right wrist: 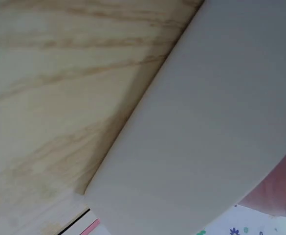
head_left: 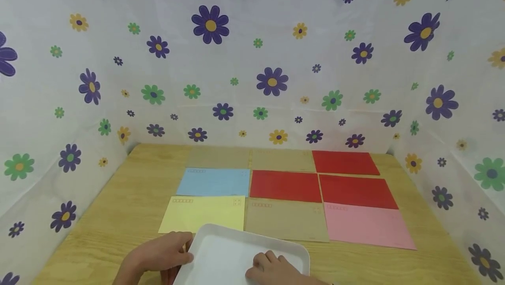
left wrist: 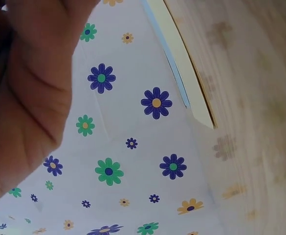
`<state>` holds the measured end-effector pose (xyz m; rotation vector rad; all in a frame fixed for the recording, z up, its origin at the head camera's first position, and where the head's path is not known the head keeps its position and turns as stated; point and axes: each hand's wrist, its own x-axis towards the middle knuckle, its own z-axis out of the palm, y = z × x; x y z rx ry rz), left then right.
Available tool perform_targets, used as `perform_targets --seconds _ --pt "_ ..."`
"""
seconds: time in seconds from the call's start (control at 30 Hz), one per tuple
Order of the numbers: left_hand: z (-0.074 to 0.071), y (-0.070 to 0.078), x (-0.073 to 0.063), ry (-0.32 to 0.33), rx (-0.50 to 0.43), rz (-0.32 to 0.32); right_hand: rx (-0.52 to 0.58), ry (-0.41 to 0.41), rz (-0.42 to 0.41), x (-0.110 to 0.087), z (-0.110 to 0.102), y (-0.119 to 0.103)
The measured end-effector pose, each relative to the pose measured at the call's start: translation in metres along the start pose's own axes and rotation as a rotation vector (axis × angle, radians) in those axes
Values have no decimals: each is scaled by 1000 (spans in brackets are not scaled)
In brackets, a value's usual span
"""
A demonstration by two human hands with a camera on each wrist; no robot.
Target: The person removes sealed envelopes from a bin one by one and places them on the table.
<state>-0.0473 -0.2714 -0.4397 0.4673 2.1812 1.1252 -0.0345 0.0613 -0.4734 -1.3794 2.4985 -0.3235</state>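
Note:
A white tray [head_left: 218, 254] lies at the near edge of the view, cut off by the bottom of the head view. My left hand [head_left: 165, 252] grips its left rim, thumb on the near side. Over the inside of the tray, my right hand [head_left: 274, 269] has bent fingers; whether they hold anything is hidden. In the right wrist view the tray's outer wall [right wrist: 182, 132] fills much of the picture, with part of the right hand [right wrist: 277, 188] beyond it. The left wrist view shows the left hand [left wrist: 30, 93] at close range, its fingertips out of sight.
Envelopes lie in rows beyond the tray: yellow [head_left: 203, 215], brown [head_left: 286, 221], pink [head_left: 371, 228], blue [head_left: 213, 183], red [head_left: 286, 186], another red [head_left: 357, 191], a far red [head_left: 345, 162] and two far brown. The wooden table [head_left: 106, 215] is enclosed by flower-patterned cloth [head_left: 236, 57].

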Motion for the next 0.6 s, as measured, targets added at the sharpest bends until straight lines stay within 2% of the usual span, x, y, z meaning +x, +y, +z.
perform_targets --seconds 0.13,0.3,0.5,0.6 --pt "0 3 0 1 11 -8 -41 18 -37 -3 -3 1" --pt "2 7 0 1 29 -45 -2 -6 -37 -6 -9 6" --pt "6 12 -2 -2 49 -69 33 -43 53 -9 -20 6" --pt "5 12 -5 33 103 -42 148 -14 123 -14 -32 7"
